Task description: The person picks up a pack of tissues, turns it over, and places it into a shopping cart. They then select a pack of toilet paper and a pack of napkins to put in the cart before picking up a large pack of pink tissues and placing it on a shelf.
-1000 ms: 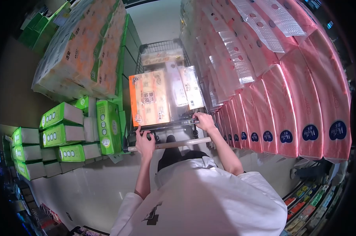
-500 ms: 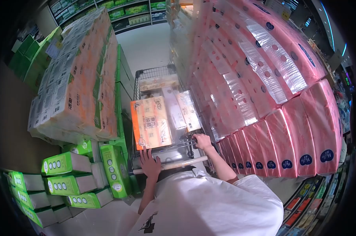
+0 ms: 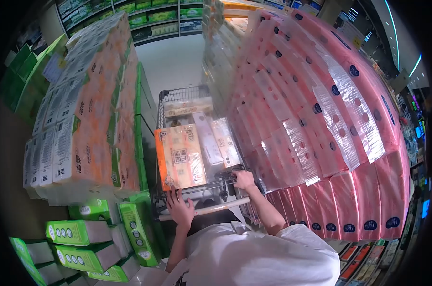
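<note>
A shopping cart (image 3: 207, 89) stands in front of me, its pale handle bar (image 3: 220, 208) close to my body. My left hand (image 3: 180, 209) has its fingers stretched out over the handle bar, fingertips right at the lower edge of an orange and cream tissue pack (image 3: 180, 155). My right hand (image 3: 245, 180) is closed on the right side of the cart's rear frame, above the bar. Beside the orange pack in the basket lie a pale lilac-white pack (image 3: 208, 138) and a cream pack with dark lettering (image 3: 227, 143). Another cream pack (image 3: 188, 107) lies across the far end.
Tall stacks of pink wrapped packs (image 3: 292, 114) border the right side. On the left rise white and orange tissue packs (image 3: 89, 114), with green boxes (image 3: 77, 233) lower down. Pale floor (image 3: 170, 62) runs ahead to stocked shelves (image 3: 158, 21). More goods stand at lower right.
The cart and the stacks on both sides sit lower in view, and the left stack appears closer. Both hands keep about the same places on the cart.
</note>
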Motion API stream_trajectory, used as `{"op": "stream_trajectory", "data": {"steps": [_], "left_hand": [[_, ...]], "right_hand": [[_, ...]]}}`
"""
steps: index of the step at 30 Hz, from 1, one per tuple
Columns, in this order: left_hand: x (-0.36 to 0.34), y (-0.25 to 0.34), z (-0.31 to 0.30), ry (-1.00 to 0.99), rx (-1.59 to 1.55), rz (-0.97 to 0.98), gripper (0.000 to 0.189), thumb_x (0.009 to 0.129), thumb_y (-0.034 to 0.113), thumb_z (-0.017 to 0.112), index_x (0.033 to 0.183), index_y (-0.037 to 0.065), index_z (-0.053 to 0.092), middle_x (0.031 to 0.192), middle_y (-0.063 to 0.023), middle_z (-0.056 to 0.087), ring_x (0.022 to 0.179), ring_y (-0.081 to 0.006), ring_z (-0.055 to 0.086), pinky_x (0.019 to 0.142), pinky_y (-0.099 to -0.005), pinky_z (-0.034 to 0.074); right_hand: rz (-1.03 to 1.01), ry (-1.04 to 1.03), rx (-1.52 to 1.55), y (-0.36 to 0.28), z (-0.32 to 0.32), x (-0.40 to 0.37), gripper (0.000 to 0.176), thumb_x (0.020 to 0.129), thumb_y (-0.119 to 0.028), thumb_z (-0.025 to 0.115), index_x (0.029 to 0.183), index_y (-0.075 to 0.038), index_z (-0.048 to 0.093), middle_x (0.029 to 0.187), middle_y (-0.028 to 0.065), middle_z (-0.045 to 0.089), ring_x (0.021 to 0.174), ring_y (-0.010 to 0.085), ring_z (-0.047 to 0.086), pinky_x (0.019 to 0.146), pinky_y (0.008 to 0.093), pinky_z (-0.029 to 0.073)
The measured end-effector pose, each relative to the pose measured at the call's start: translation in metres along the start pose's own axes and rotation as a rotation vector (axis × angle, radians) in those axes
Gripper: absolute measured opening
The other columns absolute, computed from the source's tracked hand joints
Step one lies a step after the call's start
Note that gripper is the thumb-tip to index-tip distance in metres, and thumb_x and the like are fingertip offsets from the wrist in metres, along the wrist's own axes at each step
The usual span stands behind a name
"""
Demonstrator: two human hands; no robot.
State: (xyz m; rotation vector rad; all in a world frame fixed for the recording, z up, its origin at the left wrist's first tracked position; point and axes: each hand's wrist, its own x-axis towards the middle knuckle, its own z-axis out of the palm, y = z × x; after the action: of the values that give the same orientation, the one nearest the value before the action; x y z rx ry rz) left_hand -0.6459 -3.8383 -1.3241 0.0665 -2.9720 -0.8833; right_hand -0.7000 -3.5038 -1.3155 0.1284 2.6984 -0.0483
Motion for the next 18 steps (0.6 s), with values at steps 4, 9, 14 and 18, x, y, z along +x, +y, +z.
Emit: {"op": "stream_trajectory", "data": {"steps": [4, 9, 14, 18], "left_hand": [[0.028, 0.004, 0.007, -0.015, 0.012, -0.011, 0.056, 0.083, 0.023, 0.066, 0.135, 0.008, 0.051, 0.154, -0.0122, 0.040, 0.142, -0.0368, 0.038, 0.108, -0.0506, 0.037], [0.061, 0.007, 0.016, -0.059, 0.001, -0.027, 0.057, 0.084, 0.024, 0.065, 0.137, 0.010, 0.050, 0.156, -0.0130, 0.037, 0.144, -0.0375, 0.034, 0.110, -0.0508, 0.035], [0.102, 0.011, 0.024, -0.115, -0.007, -0.025, 0.060, 0.084, 0.024, 0.066, 0.140, 0.010, 0.048, 0.157, -0.0137, 0.034, 0.146, -0.0375, 0.030, 0.111, -0.0513, 0.034], [0.129, 0.012, 0.029, -0.133, 0.035, 0.002, 0.063, 0.084, 0.025, 0.066, 0.142, 0.012, 0.046, 0.159, -0.0142, 0.031, 0.146, -0.0376, 0.029, 0.111, -0.0527, 0.032]], "right_hand": [[0.013, -0.008, -0.013, -0.002, -0.014, 0.027, 0.039, 0.064, -0.019, 0.071, 0.104, -0.020, 0.073, 0.091, 0.0122, 0.073, 0.090, 0.0314, 0.071, 0.081, 0.0448, 0.056], [0.013, 0.002, 0.028, 0.008, -0.013, 0.069, 0.043, 0.064, -0.019, 0.073, 0.106, -0.022, 0.073, 0.093, 0.0120, 0.074, 0.090, 0.0305, 0.071, 0.081, 0.0443, 0.057], [0.064, -0.012, 0.042, 0.002, -0.034, 0.105, 0.040, 0.064, -0.016, 0.073, 0.103, -0.021, 0.073, 0.095, 0.0123, 0.073, 0.093, 0.0306, 0.070, 0.082, 0.0445, 0.056], [0.035, 0.058, 0.064, 0.006, -0.032, 0.130, 0.034, 0.064, -0.015, 0.074, 0.097, -0.020, 0.072, 0.092, 0.0098, 0.073, 0.093, 0.0288, 0.070, 0.079, 0.0438, 0.056]]}}
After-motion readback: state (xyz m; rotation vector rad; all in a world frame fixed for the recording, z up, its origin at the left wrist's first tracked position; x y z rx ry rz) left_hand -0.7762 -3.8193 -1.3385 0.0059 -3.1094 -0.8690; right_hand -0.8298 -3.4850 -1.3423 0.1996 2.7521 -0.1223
